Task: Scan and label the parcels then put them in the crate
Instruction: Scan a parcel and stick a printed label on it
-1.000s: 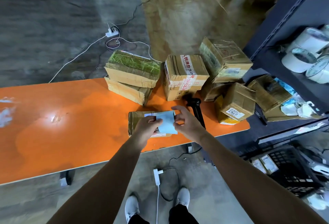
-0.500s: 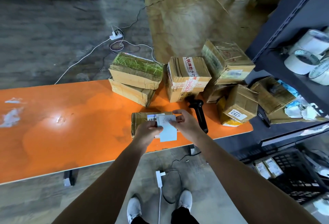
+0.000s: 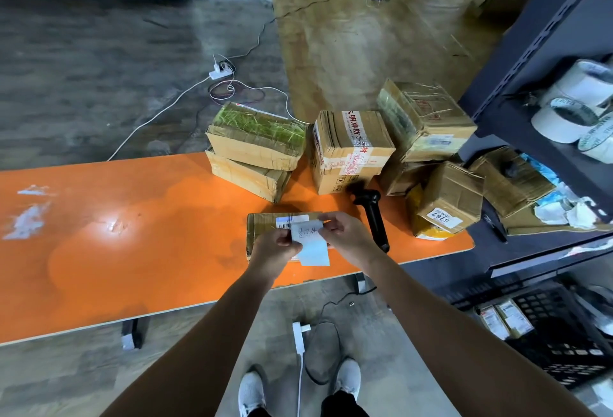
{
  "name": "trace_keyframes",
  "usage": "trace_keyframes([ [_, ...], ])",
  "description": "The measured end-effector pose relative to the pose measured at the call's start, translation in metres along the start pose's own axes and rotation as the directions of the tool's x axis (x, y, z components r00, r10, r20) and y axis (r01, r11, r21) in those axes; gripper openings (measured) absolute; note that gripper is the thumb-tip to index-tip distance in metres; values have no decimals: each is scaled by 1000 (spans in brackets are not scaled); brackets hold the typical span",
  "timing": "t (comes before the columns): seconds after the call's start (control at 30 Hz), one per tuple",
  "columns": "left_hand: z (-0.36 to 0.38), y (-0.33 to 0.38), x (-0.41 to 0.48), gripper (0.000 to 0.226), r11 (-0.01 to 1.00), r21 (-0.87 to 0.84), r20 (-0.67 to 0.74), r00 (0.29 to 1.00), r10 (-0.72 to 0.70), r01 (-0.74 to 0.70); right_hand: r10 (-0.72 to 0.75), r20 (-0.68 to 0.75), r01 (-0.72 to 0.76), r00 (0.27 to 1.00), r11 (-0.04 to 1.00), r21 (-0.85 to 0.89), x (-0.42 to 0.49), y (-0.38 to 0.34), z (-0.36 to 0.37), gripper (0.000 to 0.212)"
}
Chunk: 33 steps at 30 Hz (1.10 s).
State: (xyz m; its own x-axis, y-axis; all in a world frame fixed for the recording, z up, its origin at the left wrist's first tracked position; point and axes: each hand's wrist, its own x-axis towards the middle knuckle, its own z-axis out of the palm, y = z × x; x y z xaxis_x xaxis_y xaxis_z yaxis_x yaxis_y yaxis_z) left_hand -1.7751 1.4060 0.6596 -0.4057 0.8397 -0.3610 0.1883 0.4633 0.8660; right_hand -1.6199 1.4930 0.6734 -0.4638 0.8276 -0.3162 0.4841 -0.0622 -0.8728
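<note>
A flat brown parcel (image 3: 262, 227) lies near the front edge of the orange table (image 3: 116, 234), with a barcode sticker on its top. Above it my left hand (image 3: 273, 247) and my right hand (image 3: 345, 237) both pinch a white label (image 3: 313, 244), whose backing sheet hangs down toward me. A black hand scanner (image 3: 373, 214) lies on the table just right of my right hand. A black crate (image 3: 560, 347) stands on the floor at the lower right with two labelled parcels (image 3: 504, 318) in it.
Several taped cardboard parcels (image 3: 351, 148) are piled at the table's far right end. A dark metal shelf (image 3: 537, 61) with rolls of tape (image 3: 570, 114) stands to the right. Cables and a power strip (image 3: 220, 73) lie on the floor.
The label has swung from lying flat over the parcel to hanging down between my fingers, with its backing peeling away. Both hands stayed over the parcel.
</note>
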Motion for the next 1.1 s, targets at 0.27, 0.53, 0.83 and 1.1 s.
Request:
trace_keyframes([
  [0.27, 3, 1, -4, 23, 983, 163, -18, 996, 91, -87, 5, -34, -6, 999, 999, -51, 2, 5, -1, 12],
  [0.53, 5, 1, -3, 32, 963, 231, -18, 989, 145, -137, -14, -29, 11, 999, 995, -102, 2, 4, -2, 20],
  [0.83, 10, 0, 0, 31, 959, 251, -20, 990, 140, -131, -10, -58, 0, 998, 987, -163, -1, 1, -1, 13],
  [1.1, 9, 1, 2, 37, 946, 292, -9, 989, 149, -140, -12, -48, 3, 999, 986, -170, -3, -5, -1, 14],
])
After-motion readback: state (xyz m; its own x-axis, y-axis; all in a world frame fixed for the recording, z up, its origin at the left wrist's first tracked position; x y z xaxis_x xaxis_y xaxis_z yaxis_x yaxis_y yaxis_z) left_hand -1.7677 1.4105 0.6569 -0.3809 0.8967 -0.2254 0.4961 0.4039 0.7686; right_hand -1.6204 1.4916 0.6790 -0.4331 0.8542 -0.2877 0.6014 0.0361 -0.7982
